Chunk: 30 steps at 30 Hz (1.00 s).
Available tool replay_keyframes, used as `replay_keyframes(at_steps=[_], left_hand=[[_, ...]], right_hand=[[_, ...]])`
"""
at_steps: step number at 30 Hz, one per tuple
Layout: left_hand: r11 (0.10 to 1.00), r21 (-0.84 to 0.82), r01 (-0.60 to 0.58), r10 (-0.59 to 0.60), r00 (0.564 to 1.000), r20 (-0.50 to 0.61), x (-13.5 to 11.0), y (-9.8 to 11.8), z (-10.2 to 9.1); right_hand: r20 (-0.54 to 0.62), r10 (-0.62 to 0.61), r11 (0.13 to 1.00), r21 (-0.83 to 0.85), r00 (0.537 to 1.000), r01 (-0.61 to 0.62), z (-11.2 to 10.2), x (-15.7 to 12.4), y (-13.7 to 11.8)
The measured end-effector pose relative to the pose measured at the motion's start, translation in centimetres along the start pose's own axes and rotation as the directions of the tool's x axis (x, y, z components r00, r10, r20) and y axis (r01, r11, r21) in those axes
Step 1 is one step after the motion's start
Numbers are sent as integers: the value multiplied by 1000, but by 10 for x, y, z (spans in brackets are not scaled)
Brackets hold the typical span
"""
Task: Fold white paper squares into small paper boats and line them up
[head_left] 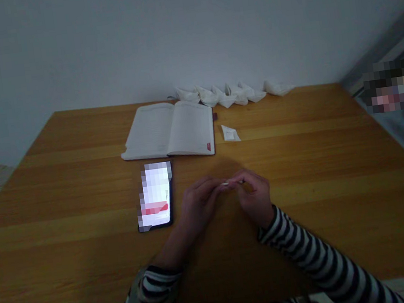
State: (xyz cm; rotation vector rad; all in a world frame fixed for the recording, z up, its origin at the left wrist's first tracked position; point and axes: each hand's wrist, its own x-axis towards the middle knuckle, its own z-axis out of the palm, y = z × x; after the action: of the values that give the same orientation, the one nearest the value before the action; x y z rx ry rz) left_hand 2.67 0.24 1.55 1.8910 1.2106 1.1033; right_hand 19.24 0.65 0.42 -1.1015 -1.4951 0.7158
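My left hand (199,204) and my right hand (255,191) meet above the middle of the wooden table (81,197), fingertips together. Between them they pinch a small white strip (225,183), probably paper or tissue, mostly hidden by my fingers. A small folded white piece (230,133) lies ahead of my hands, apart from them. Beyond it, several folded white paper shapes (228,94) stand in a row along the far edge.
An open notebook (169,131) with a red-marked corner lies near the far edge. A smartphone (154,195) with a lit, blurred screen lies left of my hands. Striped sleeves cover both forearms. A white wall (186,29) rises behind the table.
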Motion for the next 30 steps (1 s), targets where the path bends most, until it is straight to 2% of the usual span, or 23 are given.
replay_keyframes(at_steps=[3,5,7,9,11,13,15,17,19,22,26,30], left_hand=[[999,35,-12,14,998,-56,-2,0,1],[994,111,-9,21,995,-101,-4,2,2],[989,148,19,-5,996,-92,-3,3,1],[993,79,88,-86,996,-30,0,3,-1],[978,-68,198,-195,980,47,4,1,-3],[932,-203,301,-284,953,109,7,-2,-4],[898,-264,351,-326,936,132,8,-4,-4],[907,-260,331,-308,943,125,7,-6,-3],[941,-210,265,-245,962,117,6,-8,-2],[978,-102,182,-171,979,108,4,-9,-1],[993,14,120,-121,987,103,3,-7,0],[997,78,18,-29,990,140,0,-8,1]], right_hand=[[18,-37,999,21,999,37,1,-1,-2],[20,17,998,55,1000,-18,5,-2,-3],[23,94,991,94,995,-95,8,-3,-2],[9,173,973,150,985,-173,9,-3,1],[-20,209,959,199,978,-201,8,0,5],[-37,166,967,200,985,-155,4,4,9],[-21,99,979,179,995,-94,1,8,12],[19,86,979,184,996,-88,0,9,14],[61,139,962,230,988,-149,3,9,15],[88,236,910,331,968,-252,10,6,16],[100,299,821,480,949,-310,15,4,20],[133,347,772,521,928,-363,13,5,22]])
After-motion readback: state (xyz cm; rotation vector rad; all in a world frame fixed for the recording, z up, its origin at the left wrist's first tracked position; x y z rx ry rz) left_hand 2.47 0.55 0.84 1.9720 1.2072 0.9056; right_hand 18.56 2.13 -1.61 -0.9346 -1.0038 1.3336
